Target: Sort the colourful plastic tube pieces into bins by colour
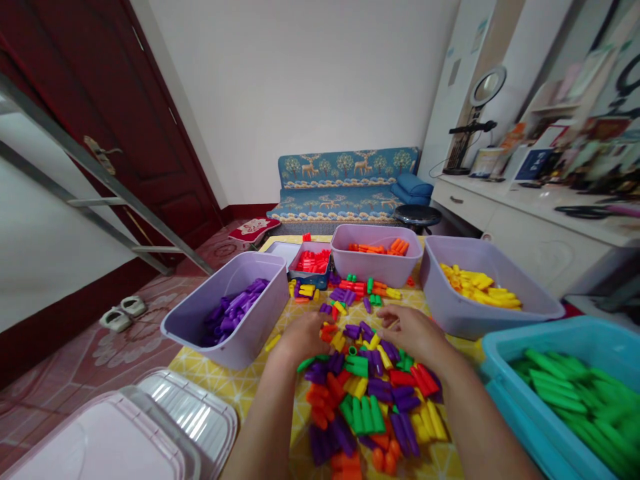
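Observation:
A loose pile of small tube-shaped plastic pieces (377, 387), looking like caps, lies on the yellow patterned tablecloth (250, 390). They are purple, green, orange, red and yellow, some side by side in short rows. My left hand (306, 335) is at the pile's far left edge, its partly hidden fingers loosely bent beside orange and yellow pieces. Across from it, my right hand (414, 328) reaches over the far right edge, fingers apart and bent toward purple pieces. Neither hand visibly holds a piece. More mixed pieces (357, 290) lie beyond both hands.
Around the pile stand a bin of purple pieces (175, 327), a small box of red ones (325, 272), a bin of orange (375, 267), a bin of yellow (543, 308) and a turquoise bin of green (500, 343). Lids (100, 440) lie front left.

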`<move>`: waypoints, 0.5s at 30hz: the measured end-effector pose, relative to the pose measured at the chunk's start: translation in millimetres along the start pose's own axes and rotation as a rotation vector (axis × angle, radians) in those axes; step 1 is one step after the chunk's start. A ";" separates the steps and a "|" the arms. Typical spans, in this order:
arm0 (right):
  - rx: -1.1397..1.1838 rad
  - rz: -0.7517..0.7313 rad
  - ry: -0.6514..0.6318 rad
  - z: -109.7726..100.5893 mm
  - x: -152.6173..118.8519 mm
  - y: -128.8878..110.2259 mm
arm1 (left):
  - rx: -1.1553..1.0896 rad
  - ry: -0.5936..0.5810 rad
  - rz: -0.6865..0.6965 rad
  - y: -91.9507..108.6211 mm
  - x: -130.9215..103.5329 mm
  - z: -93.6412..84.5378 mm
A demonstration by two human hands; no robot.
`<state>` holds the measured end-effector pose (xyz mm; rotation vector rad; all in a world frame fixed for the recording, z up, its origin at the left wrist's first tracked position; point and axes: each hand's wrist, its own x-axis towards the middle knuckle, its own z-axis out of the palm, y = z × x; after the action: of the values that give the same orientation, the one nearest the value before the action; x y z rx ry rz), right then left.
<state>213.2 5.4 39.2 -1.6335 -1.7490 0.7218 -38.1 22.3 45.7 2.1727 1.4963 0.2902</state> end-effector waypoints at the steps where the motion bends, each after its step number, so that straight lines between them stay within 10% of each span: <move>1: -0.173 0.018 -0.072 0.3 -2.5 0.7 | 0.027 -0.021 -0.035 1.2 -1.2 -2.0; 6: -0.444 -0.006 -0.277 10.3 -10.9 5.6 | 0.076 -0.106 -0.059 7.6 -2.8 -1.6; 15: -0.261 -0.151 -0.207 46.9 1.7 11.2 | -0.078 -0.011 0.142 8.4 15.3 31.5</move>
<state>184.8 9.3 0.4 -1.6160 -2.1661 0.6302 -11.7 25.6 21.4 2.2180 1.3042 0.3776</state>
